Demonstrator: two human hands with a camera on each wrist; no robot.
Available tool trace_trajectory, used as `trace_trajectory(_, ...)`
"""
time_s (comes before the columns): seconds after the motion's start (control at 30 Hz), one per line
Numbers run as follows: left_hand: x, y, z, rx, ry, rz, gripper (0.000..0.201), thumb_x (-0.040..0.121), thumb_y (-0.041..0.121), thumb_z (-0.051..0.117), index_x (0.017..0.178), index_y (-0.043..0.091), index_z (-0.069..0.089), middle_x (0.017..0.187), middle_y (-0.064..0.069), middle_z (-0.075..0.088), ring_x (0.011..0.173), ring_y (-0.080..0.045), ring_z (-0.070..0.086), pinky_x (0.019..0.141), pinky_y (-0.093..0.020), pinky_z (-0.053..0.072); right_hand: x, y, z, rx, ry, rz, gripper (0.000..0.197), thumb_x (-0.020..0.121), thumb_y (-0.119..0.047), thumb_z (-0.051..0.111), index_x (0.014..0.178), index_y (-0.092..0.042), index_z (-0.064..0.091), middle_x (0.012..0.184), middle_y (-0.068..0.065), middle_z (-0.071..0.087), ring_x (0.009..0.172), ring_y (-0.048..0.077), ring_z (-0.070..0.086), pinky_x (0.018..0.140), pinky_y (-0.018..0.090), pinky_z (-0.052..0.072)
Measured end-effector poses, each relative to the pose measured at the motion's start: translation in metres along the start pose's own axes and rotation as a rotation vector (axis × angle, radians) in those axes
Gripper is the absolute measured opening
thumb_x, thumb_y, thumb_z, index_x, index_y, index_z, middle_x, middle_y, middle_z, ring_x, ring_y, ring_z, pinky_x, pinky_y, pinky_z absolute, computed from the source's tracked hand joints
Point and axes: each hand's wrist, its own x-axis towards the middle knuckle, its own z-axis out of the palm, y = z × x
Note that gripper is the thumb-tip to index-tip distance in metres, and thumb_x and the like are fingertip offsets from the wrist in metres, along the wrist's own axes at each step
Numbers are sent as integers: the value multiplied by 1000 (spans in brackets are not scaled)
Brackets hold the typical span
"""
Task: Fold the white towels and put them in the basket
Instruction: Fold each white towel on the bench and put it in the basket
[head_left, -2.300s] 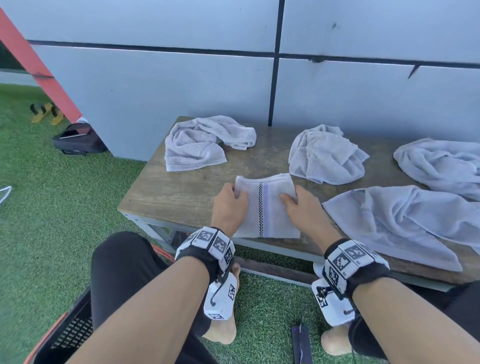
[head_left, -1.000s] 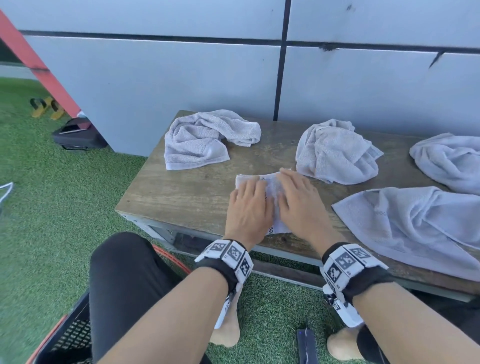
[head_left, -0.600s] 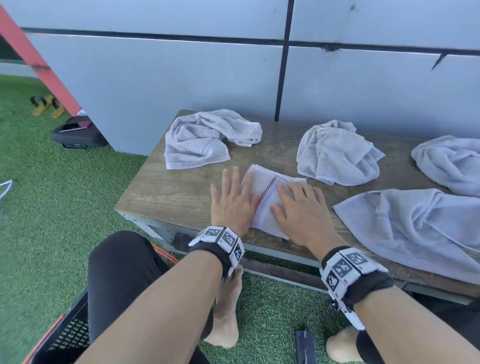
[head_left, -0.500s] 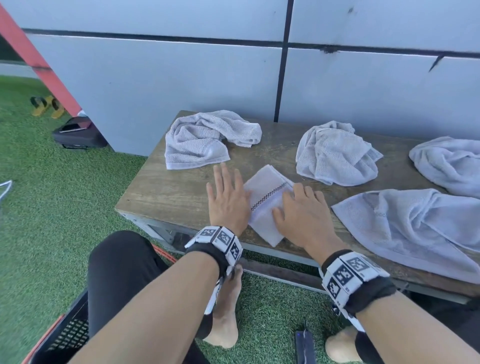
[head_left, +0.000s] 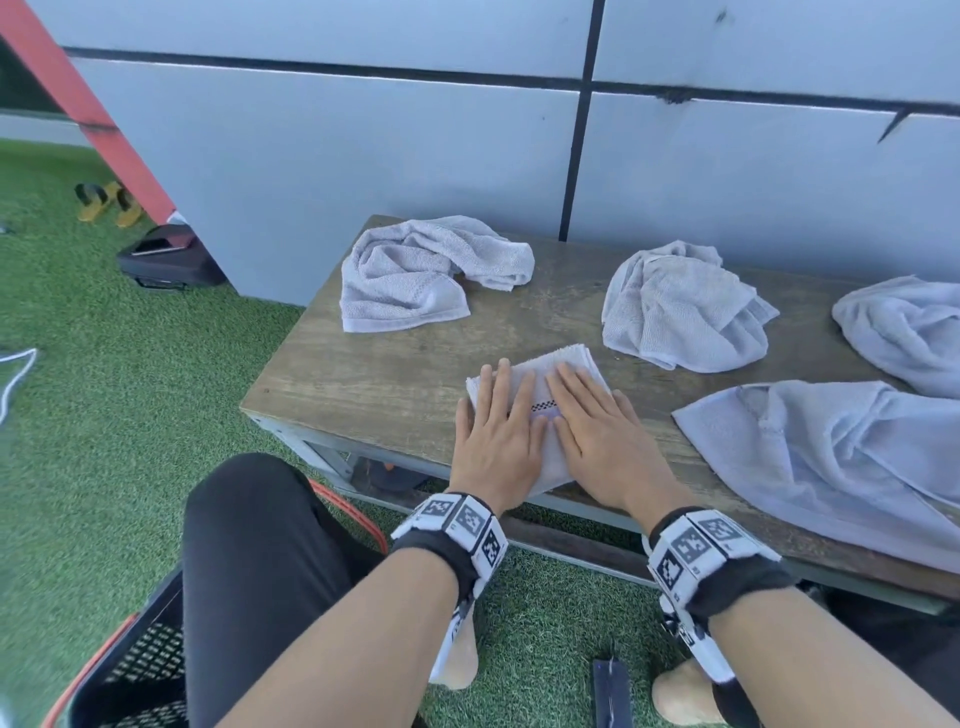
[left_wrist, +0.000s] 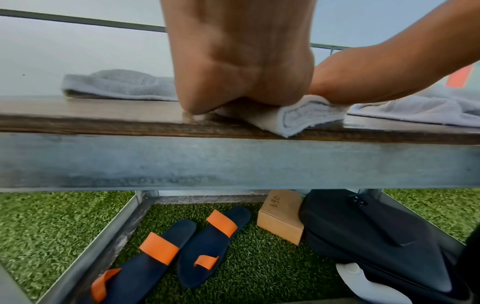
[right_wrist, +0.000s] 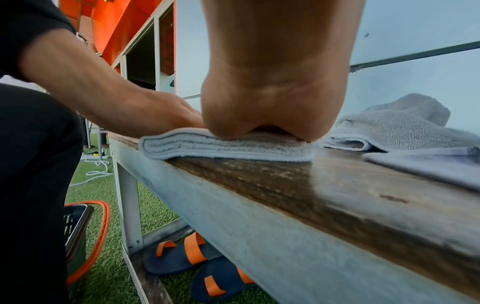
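Observation:
A small folded white towel (head_left: 563, 364) with a dotted stripe lies near the front edge of the wooden bench (head_left: 374, 379). My left hand (head_left: 496, 431) and right hand (head_left: 597, 431) lie flat on it side by side, fingers straight, pressing it down. From the left wrist view the folded towel (left_wrist: 306, 117) shows its layered edge under the heel of my hand (left_wrist: 241, 61). The right wrist view shows the same towel (right_wrist: 223, 148) squashed under my right hand (right_wrist: 272, 98). The black basket (head_left: 140, 670) with an orange rim stands on the grass by my left leg.
Several unfolded white towels lie on the bench: one at back left (head_left: 415, 280), one at back centre (head_left: 680, 306), one spread at the right (head_left: 831, 452), one at far right (head_left: 909, 327). Sandals (left_wrist: 182, 246), a cardboard box (left_wrist: 281, 216) and a dark bag (left_wrist: 376, 236) sit under the bench.
The towel was turned at an angle under my hands, then both palms came back together on top of it and now press it flat.

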Motion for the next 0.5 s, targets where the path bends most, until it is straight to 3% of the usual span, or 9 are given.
trace_trajectory(0.13,4,0,-1,-10,15,-92,60,103,53,18,158,33,3,166,-6,-13,152,-25,-12,122,-51,5,-1,-1,3,-5,-14,60,59,106,-45,14,160,-24,0,166,-11,-12,152,6,-13,124,40,7)
trace_trajectory(0.3,-1,6,-1,-42,57,-337,91,96,68,25,157,5,0,164,-21,0,153,-33,-1,124,-45,5,-2,-2,4,23,-81,95,63,106,-47,14,159,-20,-5,165,-6,-16,151,9,-17,126,40,6)
trace_trajectory(0.4,-6,7,-8,16,66,-348,91,94,71,28,150,-1,25,162,-22,14,152,-33,9,123,-45,13,-6,-5,-2,68,-122,121,65,106,-46,18,159,-17,-4,165,-4,-17,151,10,-18,125,36,0)
trace_trajectory(0.5,-10,12,-19,-1,127,-350,76,91,67,46,131,2,47,148,-17,37,143,-31,29,115,-42,28,-16,-10,-6,83,-104,127,67,105,-44,26,160,-13,1,167,-1,-11,153,13,-12,125,33,-1)
